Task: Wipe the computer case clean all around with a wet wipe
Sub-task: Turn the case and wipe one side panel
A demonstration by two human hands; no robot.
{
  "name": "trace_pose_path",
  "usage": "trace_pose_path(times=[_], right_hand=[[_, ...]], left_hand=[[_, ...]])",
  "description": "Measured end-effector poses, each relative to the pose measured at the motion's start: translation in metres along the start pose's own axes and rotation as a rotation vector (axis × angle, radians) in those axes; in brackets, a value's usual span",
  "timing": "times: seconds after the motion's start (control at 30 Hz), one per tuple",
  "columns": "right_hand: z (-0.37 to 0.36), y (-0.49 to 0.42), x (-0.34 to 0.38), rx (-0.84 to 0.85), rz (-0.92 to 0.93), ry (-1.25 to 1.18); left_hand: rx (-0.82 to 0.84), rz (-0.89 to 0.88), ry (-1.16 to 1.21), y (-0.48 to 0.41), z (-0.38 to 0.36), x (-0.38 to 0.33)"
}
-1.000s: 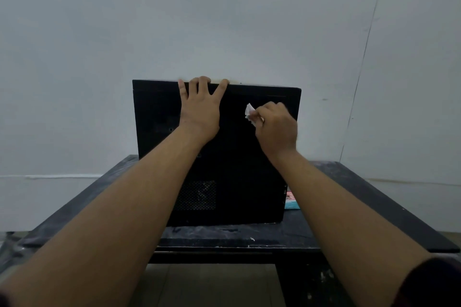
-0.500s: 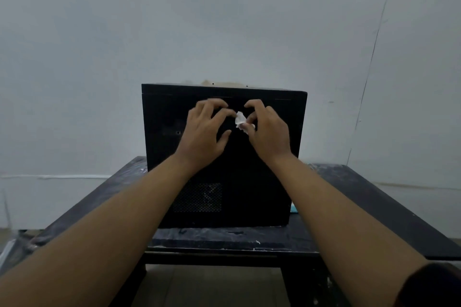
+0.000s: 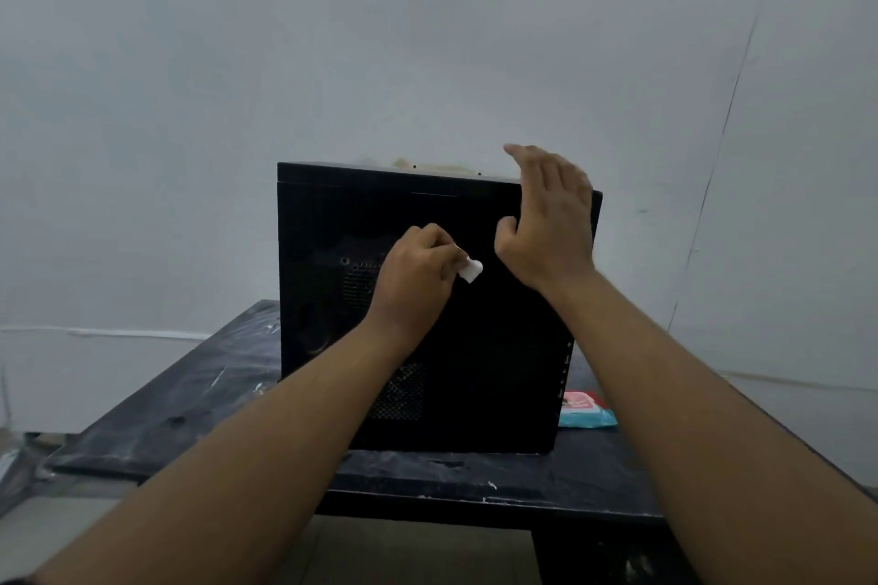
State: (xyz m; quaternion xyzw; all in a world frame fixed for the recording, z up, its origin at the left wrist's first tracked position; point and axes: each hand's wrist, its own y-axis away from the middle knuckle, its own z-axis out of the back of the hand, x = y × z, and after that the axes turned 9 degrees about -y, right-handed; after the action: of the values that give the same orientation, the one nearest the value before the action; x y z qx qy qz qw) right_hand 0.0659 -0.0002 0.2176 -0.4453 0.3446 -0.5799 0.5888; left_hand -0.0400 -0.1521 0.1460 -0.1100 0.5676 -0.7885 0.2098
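Head view: left hand (image 3: 412,276) pinches wet wipe (image 3: 471,271) at computer case (image 3: 499,371).

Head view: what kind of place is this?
Probably a bare workroom or spare room: a paint-flecked black table by a plain grey-white wall, holding a computer case and a wipes pack.

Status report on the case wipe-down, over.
Left hand pinching wet wipe at the computer case side panel. Right hand open by its upper right corner. Wipe pack on table right of case, not in the way.
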Motion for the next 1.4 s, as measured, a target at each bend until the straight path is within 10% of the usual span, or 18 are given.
trace_pose_path(times=[0.5, 0.63, 0.87, 1.13, 1.4], right_hand=[[-0.006, -0.001, 0.011, 0.526, -0.052, 0.412], [-0.007, -0.004, 0.020, 0.597, -0.124, 0.509], [-0.010, -0.001, 0.025, 0.599, -0.148, 0.549], [-0.010, -0.001, 0.021, 0.569, -0.144, 0.437], [-0.009, -0.001, 0.020, 0.571, -0.127, 0.432]], left_hand=[[-0.212, 0.227, -0.202, -0.022, 0.019, -0.001], [-0.005, 0.128, -0.194, -0.005, 0.011, 0.007], [0.112, 0.129, -0.256, 0.065, 0.005, 0.000], [-0.140, 0.288, -0.304, -0.025, 0.037, 0.011], [0.114, 0.224, -0.300, 0.067, 0.024, 0.028]])
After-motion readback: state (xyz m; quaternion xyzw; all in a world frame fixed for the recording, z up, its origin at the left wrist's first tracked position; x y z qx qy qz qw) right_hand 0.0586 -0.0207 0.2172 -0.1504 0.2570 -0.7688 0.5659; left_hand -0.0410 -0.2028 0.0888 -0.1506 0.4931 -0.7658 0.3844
